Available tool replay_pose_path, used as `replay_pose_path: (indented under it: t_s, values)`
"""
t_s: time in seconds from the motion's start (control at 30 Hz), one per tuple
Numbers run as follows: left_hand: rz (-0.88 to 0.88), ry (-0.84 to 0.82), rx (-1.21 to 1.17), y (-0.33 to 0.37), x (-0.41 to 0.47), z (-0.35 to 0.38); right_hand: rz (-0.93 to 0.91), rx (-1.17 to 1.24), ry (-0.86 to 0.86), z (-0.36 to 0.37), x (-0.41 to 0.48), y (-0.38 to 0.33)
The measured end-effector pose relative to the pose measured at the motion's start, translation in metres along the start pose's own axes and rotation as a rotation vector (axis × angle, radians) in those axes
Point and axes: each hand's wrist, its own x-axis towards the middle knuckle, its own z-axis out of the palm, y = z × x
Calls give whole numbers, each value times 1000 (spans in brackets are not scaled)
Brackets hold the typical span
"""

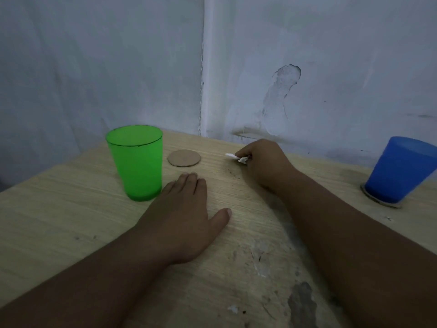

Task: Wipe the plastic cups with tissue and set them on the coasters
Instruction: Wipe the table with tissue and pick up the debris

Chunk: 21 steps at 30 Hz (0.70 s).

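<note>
A green plastic cup [137,162] stands upright on the wooden table [71,209], left of a bare round cardboard coaster [184,158]. My left hand [186,209] lies flat on the table just right of the green cup, fingers straight, holding nothing. My right hand [262,162] sits further back, right of the coaster, and pinches a small white tissue [236,157] in curled fingers. At the far right a blue plastic cup [397,169] stands upright on a second coaster [380,202].
Pale walls [307,67] meet in a corner right behind the table. The tabletop near me carries scuffs, white flecks and a dark worn patch [302,301].
</note>
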Motion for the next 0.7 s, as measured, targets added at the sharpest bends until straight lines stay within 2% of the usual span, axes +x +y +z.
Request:
replay_pose_path:
  t_s: [0.13, 0.27, 0.47, 0.53, 0.7]
  values:
    - [0, -6, -3, 1, 0, -1, -23, -71, -172, 7, 17, -17]
    - [5, 2, -1, -1, 1, 1, -158, -62, -106, 10, 9, -17]
    - [3, -1, -9, -1, 0, 0, -249, 24, -199, -8, -6, -10]
    - [0, -6, -11, -1, -1, 0, -178, 53, -160, -13, -8, -2]
    - [-3, 1, -22, 0, -2, -2, 157, 106, 131, -14, 3, 19]
